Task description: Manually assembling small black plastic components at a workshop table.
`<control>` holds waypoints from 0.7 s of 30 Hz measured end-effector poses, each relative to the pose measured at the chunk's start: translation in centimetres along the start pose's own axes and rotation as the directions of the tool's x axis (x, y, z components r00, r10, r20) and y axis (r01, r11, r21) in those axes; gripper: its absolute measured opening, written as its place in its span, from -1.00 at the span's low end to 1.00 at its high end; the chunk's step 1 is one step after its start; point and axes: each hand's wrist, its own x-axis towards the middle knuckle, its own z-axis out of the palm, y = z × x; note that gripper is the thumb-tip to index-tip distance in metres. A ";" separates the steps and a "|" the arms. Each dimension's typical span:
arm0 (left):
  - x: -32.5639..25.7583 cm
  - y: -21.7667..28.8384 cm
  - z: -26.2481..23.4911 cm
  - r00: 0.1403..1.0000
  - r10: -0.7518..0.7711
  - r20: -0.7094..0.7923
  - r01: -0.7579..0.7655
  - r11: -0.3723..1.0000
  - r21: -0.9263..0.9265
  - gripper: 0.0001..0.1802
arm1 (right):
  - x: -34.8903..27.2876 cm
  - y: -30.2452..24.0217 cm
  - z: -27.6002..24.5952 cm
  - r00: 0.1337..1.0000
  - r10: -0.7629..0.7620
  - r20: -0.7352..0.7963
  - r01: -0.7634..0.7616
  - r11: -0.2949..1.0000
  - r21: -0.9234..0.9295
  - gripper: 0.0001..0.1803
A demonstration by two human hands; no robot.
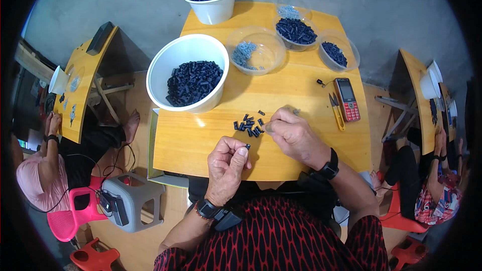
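My left hand (227,164) is closed near the table's front edge. Between its thumb and forefinger it pinches a small black plastic piece (248,146), whose end pokes out past the thumb. My right hand (292,131) is also closed, fingertips pinched together just right of a loose pile of small black plastic pieces (248,126). What those fingertips hold, if anything, is too small to make out. Behind the right hand, a few small silvery parts (296,112) lie on the wooden table (316,158), partly hidden by it.
A large white tub (155,78) of black pieces stands left, another white tub (213,14) behind it. Clear bowls (273,52) of silvery and black parts line the back. Yellow-handled scissors (337,113) and a red phone (348,99) lie right. Other people sit at side tables.
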 end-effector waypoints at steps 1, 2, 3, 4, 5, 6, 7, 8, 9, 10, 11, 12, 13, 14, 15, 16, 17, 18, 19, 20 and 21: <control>0.0 0.0 0.0 1.000 0.002 -0.003 -0.002 1.000 -0.001 -0.86 | 0.1 0.1 0.1 0.999 -0.030 0.032 0.032 0.998 -0.046 -0.88; 0.1 -0.1 0.0 1.000 -0.003 -0.001 0.003 1.000 -0.002 -0.86 | 0.2 0.1 0.1 0.999 -0.033 0.034 0.034 0.998 -0.046 -0.88; 0.1 -0.1 0.0 1.000 -0.008 0.001 0.008 1.000 -0.003 -0.86 | 0.3 0.1 0.1 0.998 -0.041 0.050 0.045 0.996 -0.072 -0.93; 0.1 -0.1 0.0 1.000 -0.008 -0.001 0.008 1.000 -0.003 -0.86 | 0.3 0.1 0.2 0.997 -0.048 0.067 0.054 0.994 -0.097 -0.96; 0.1 -0.1 -0.1 1.000 -0.013 0.005 0.013 1.000 0.002 -0.86 | 0.3 0.1 0.3 0.996 -0.048 0.069 0.054 0.994 -0.095 -0.96; 0.1 0.0 -0.1 1.000 -0.017 0.012 0.017 1.000 0.007 -0.86 | 0.3 0.0 0.3 0.995 -0.042 0.086 0.052 0.992 -0.115 -0.96; 0.1 0.0 -0.1 1.000 -0.018 0.012 0.018 1.000 0.007 -0.86 | 0.3 -0.1 0.3 0.994 -0.037 0.102 0.051 0.989 -0.136 -0.95; 0.2 0.0 -0.1 1.000 -0.023 0.018 0.023 1.000 0.009 -0.86 | 0.3 -0.1 0.2 0.994 -0.036 0.103 0.050 0.989 -0.136 -0.95; 0.2 0.0 -0.1 0.999 -0.028 0.024 0.027 1.000 0.011 -0.87 | 0.2 -0.1 0.0 0.993 -0.032 0.113 0.052 0.983 -0.179 -0.94; 0.3 0.1 -0.1 0.999 -0.028 0.024 0.028 1.000 0.011 -0.87 | 0.2 -0.1 -0.1 0.992 -0.027 0.123 0.054 0.974 -0.221 -0.93; 0.3 0.1 -0.1 0.999 -0.033 0.035 0.033 0.999 0.013 -0.86 | 0.1 -0.3 -0.1 0.992 -0.026 0.123 0.053 0.974 -0.221 -0.93; 0.4 0.1 -0.1 0.998 -0.038 0.046 0.038 0.999 0.016 -0.86 | 0.0 -0.5 -0.2 0.997 -0.018 0.069 0.028 0.989 -0.143 -0.95; 0.3 0.0 -0.2 0.998 -0.040 0.044 0.039 0.999 0.017 -0.86 | -0.2 -0.8 -0.2 1.000 -0.006 0.018 0.007 0.998 -0.061 -0.95; 0.3 -0.1 -0.3 0.998 -0.043 0.052 0.042 0.999 0.024 -0.86 | -0.4 -1.3 -0.4 1.000 -0.006 0.019 0.007 0.998 -0.058 -0.95; 0.3 -0.1 -0.3 0.997 -0.047 0.060 0.045 0.999 0.031 -0.85 | -0.6 -2.0 -0.6 0.994 0.098 0.045 -0.101 0.992 0.072 -0.96; 0.3 -0.1 -0.3 0.997 -0.048 0.065 0.046 0.998 0.030 -0.85 | -0.7 -2.4 -0.9 0.977 0.200 0.079 -0.212 0.958 0.193 -0.96; 0.3 0.0 -0.2 0.996 -0.048 0.070 0.046 0.998 0.034 -0.84 | -0.9 -2.6 -1.0 0.976 0.203 0.076 -0.214 0.958 0.192 -0.96; 0.3 0.1 -0.1 0.996 -0.048 0.075 0.045 0.998 0.039 -0.84 | -1.0 -2.7 -1.0 0.981 0.181 0.077 -0.195 0.944 0.266 -0.97; 0.3 0.1 -0.1 0.996 -0.049 0.078 0.046 0.998 0.040 -0.84 | -1.0 -2.8 -1.0 0.984 0.158 0.076 -0.175 0.924 0.340 -0.96; 0.3 0.0 -0.1 0.995 -0.045 0.085 0.041 0.998 0.047 -0.83 | -1.1 -2.9 -1.0 0.984 0.160 0.074 -0.175 0.924 0.340 -0.96; 0.3 0.0 -0.1 0.995 -0.040 0.091 0.035 0.998 0.053 -0.83 | -1.1 -3.1 -0.9 0.970 0.228 0.082 -0.240 0.860 0.451 -0.93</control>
